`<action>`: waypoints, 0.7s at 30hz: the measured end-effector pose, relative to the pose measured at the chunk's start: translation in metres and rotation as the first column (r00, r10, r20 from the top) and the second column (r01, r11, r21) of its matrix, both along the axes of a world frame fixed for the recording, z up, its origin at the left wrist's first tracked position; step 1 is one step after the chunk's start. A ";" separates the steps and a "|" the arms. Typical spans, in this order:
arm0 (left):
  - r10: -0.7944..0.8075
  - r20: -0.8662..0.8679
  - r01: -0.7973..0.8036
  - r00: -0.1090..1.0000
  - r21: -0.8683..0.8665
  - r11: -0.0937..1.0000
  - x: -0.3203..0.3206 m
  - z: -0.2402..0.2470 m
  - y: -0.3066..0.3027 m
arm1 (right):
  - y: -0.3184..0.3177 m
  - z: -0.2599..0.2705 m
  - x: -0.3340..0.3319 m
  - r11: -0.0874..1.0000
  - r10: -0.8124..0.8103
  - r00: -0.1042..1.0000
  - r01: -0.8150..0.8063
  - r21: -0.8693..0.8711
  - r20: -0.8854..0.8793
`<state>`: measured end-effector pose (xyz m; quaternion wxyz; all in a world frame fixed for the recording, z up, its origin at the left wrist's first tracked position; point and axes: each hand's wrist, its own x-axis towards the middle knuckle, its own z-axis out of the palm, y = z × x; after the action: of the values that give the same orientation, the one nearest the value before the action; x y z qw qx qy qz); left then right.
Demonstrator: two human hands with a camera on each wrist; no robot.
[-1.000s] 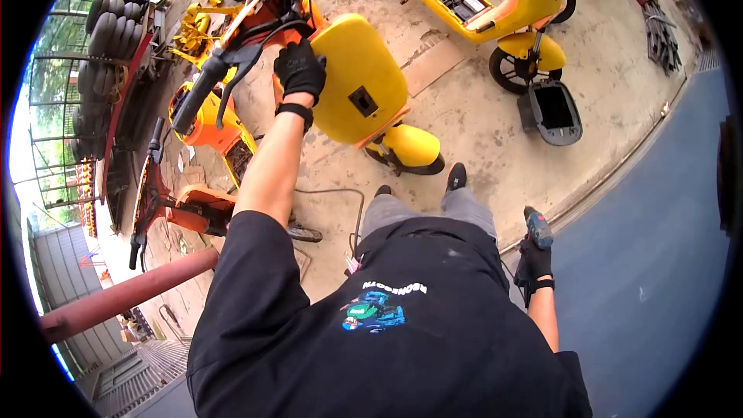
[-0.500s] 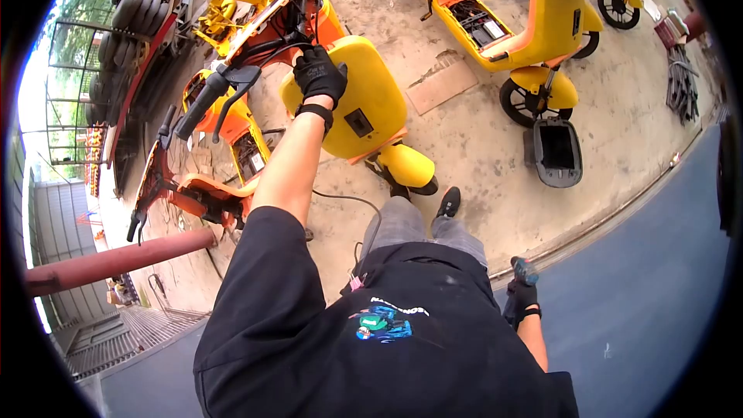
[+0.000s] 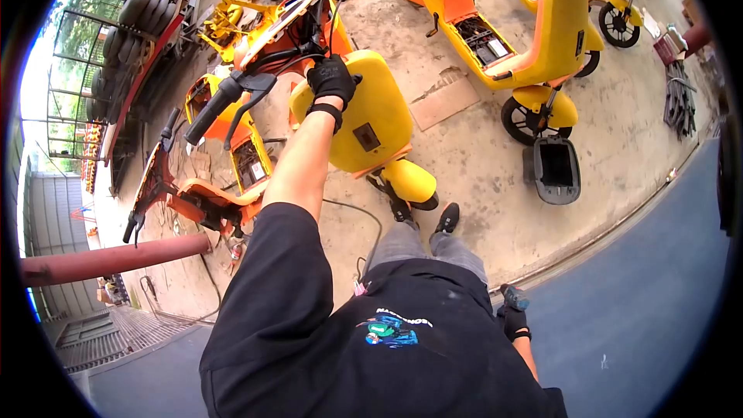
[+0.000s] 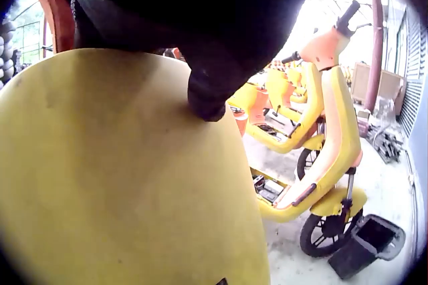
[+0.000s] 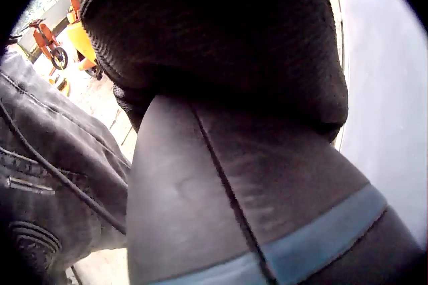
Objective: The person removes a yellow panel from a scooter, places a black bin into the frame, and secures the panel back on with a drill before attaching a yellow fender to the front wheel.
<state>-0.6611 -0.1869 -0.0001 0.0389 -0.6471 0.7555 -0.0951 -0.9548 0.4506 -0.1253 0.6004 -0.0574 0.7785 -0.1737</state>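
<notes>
In the head view, my black-gloved left hand (image 3: 331,81) grips the top edge of a scooter's yellow panel (image 3: 379,104). The left wrist view shows the thumb (image 4: 207,101) hooked over the rim of that panel, while the other fingers are largely hidden. Beside this hand runs the scooter's handlebar, with a black grip (image 3: 213,112) and a brake lever. Low at my side, my gloved right hand (image 3: 513,320) holds a cordless drill (image 3: 515,296) by its handle. Its dark grey body with a blue band (image 5: 328,231) fills the lower right wrist view.
More yellow and orange scooters (image 3: 503,50) stand ahead. A black open bin (image 3: 557,170) sits on the concrete near a wheel. To the left are another handlebar (image 3: 151,174), a red pole (image 3: 116,259) and stacked tyres (image 3: 143,0). A cable (image 3: 375,224) lies by my feet.
The head view has shifted, and my feet have come nearer the scooter's wheel. My left hand stays on the panel's top edge. The drill and right hand appear lower and further left in view.
</notes>
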 end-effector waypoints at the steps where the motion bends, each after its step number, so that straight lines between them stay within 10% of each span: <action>1: 0.024 -0.037 -0.022 0.999 0.045 0.999 0.002 0.000 -0.002 | 0.011 -0.011 0.000 1.000 -0.006 1.000 0.006 -0.003 -0.004; 6: 0.063 -0.100 -0.045 0.993 0.170 0.984 -0.002 0.022 0.003 | 0.060 -0.080 0.013 0.767 -0.602 0.786 0.619 -0.169 0.145; 15: 0.056 0.000 -0.054 0.998 0.281 0.958 0.007 0.009 -0.025 | 0.113 -0.067 0.032 0.833 -0.553 0.827 0.548 0.079 0.102; 17: 0.054 -0.062 -0.029 0.997 0.345 0.938 0.001 0.023 -0.019 | 0.120 -0.064 0.030 0.995 -0.092 0.996 0.092 0.023 -0.008; 21: 0.027 -0.064 -0.004 0.998 0.332 0.943 0.007 0.019 -0.023 | 0.112 -0.040 0.040 0.932 -0.355 0.933 0.348 0.100 0.063</action>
<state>-0.6544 -0.2098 0.0190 0.1224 -0.6401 0.7565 0.0557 -0.9151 0.5626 -0.1648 0.5924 0.1159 0.7582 -0.2465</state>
